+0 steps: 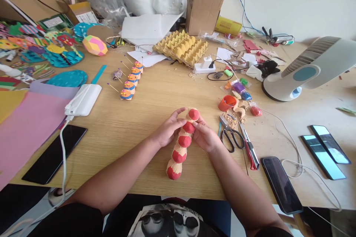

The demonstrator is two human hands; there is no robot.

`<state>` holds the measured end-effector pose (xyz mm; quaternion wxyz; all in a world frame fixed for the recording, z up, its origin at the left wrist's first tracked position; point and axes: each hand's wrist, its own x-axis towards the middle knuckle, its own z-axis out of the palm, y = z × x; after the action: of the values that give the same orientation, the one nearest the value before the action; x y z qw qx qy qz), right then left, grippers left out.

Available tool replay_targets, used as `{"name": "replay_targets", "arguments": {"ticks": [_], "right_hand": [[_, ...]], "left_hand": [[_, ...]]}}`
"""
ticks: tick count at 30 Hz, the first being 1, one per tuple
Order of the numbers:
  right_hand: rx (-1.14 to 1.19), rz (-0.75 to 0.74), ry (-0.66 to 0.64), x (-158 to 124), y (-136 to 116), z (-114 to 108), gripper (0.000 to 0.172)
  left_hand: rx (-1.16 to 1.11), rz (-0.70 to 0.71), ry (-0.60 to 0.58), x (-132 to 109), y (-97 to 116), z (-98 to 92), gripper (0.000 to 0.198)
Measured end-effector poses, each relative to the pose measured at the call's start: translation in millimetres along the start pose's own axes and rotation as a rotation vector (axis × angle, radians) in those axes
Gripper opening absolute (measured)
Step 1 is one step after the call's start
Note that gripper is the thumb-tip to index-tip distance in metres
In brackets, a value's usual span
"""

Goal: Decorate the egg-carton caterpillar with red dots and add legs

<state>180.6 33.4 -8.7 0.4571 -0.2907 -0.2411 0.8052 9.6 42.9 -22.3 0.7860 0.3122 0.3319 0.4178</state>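
Note:
A strip of egg-carton cups [182, 144], tan with red painted tops, lies on the wooden table [139, 126] in front of me, running from near edge to centre. My left hand [168, 129] presses its fingers against the left side of the upper cups. My right hand [205, 137] pinches the same upper section from the right. Both hands are closed on the strip near its far end.
Scissors [232, 137] and a red utility knife [250, 150] lie just right of my hands, with clay packets [239, 89] beyond. A finished orange-blue caterpillar [132, 81], egg tray [182, 46], fan [308, 70], power bank [83, 99], several phones and coloured paper [25, 126] surround the area.

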Motion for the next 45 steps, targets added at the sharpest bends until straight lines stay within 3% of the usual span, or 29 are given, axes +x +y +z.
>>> {"name": "replay_targets", "arguments": {"ticks": [7,16,26,33,38,45], "right_hand": [[-0.031,0.009,-0.026,1,1,-1,0.036],[-0.012,-0.017,-0.025,1,0,-3,0.042],[-0.029,-0.026,0.004,2,-3,-9,0.036],[-0.078,-0.044,-0.017,1,-1,-11,0.060],[-0.057,-0.088,0.019,2,-2,-9,0.059],[-0.059,-0.084,0.028,3,1,-10,0.059]], "left_hand": [[-0.073,-0.006,0.028,0,1,1.2,0.068],[-0.119,-0.043,-0.019,-2,4,-0.7,0.066],[-0.057,0.015,-0.029,0,3,-5.2,0.088],[-0.084,0.085,0.006,2,2,-7.7,0.086],[-0.052,0.103,0.015,0,5,-3.9,0.080],[0.014,0.111,0.055,-1,6,0.0,0.092]]}}
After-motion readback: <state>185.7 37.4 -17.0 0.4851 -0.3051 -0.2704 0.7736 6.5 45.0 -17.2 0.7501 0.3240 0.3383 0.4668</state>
